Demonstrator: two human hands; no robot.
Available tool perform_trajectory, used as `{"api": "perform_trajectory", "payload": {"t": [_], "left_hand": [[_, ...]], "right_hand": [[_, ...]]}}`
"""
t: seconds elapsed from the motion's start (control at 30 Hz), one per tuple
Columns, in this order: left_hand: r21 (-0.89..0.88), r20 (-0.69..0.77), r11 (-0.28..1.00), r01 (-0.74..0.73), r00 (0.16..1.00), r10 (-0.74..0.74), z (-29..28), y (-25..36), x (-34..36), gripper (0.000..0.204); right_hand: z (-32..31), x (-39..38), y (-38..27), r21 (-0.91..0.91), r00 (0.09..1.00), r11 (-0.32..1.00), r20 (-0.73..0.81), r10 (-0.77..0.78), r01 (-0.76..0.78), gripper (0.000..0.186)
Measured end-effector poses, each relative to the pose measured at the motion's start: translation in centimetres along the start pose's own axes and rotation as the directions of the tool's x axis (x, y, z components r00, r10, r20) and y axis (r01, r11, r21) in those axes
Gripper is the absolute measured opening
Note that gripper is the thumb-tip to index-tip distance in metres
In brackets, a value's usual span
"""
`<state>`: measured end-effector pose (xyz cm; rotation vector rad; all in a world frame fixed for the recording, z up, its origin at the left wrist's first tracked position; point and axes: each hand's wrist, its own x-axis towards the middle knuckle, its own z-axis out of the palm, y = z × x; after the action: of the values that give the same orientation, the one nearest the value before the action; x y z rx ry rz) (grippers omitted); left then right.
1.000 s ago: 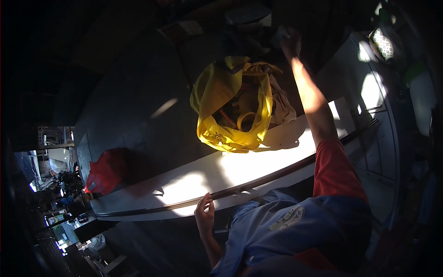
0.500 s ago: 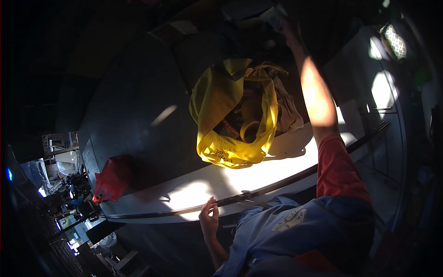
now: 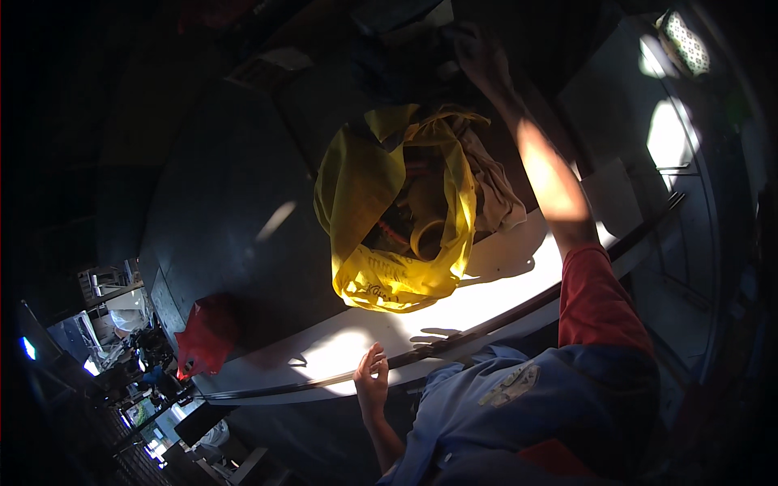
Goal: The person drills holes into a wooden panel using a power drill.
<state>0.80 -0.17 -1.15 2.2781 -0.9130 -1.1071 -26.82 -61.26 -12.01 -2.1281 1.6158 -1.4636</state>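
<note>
A yellow bag [image 3: 389,283] stands with its mouth gaping on the table. Inside it lie a yellow ring-shaped thing [image 3: 427,239], something red and other items too dark to name. Beyond the bag, my right hand [image 3: 484,65] reaches into deep shadow beside a dark bundle [image 3: 405,69]; its fingers are too dim to read. My left hand [image 3: 371,382] hovers by the near table edge, fingers loosely bent and apart, holding nothing. A crumpled beige cloth [image 3: 496,190] lies against the bag's right side.
A red plastic bag [image 3: 209,332] sits at the table's left end. A dark rail [image 3: 502,320] runs along the near edge of the sunlit white tabletop [image 3: 519,271]. A patterned pale item [image 3: 686,44] is at the far right. Clutter [image 3: 154,356] fills the lower left.
My right hand has drawn slightly back and left, away from a pale thing it was touching at the far side. The whole view has shifted a little. My left hand stays near the table edge.
</note>
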Motion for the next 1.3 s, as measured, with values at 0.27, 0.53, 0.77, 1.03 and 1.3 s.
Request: {"api": "perform_trajectory", "payload": {"t": [0.27,0.53,0.77,1.03,1.3], "left_hand": [[0.028,0.024,1.000,-0.003,1.000,0.002,0.2,1.4,0.4,0.038],[-0.018,0.012,0.999,0.033,0.999,-0.033,0.1,0.5,-0.1,0.039],[-0.072,0.011,0.997,-0.035,0.999,0.036,1.1,1.0,0.1,0.039],[-0.152,-0.074,0.972,-0.177,0.983,0.167,-0.2,-1.0,-1.3,0.036],[-0.693,-0.255,0.632,-0.347,0.938,0.235,-4.1,-0.2,-3.6,0.049]], "right_hand": [[0.5,-8.1,-7.7,0.280,0.727,0.941,0.604,-0.327,0.191,0.038],[-1.1,-4.5,-4.8,0.033,0.754,0.994,0.649,-0.100,0.103,0.030],[-0.2,-5.1,-2.5,0.113,0.729,0.992,0.674,-0.120,0.058,0.023],[-6.2,-2.0,-7.7,0.483,0.918,0.870,0.381,-0.107,-0.099,0.027],[-15.7,-12.0,-37.7,0.503,0.466,0.139,0.854,-0.233,-0.853,0.019]]}}
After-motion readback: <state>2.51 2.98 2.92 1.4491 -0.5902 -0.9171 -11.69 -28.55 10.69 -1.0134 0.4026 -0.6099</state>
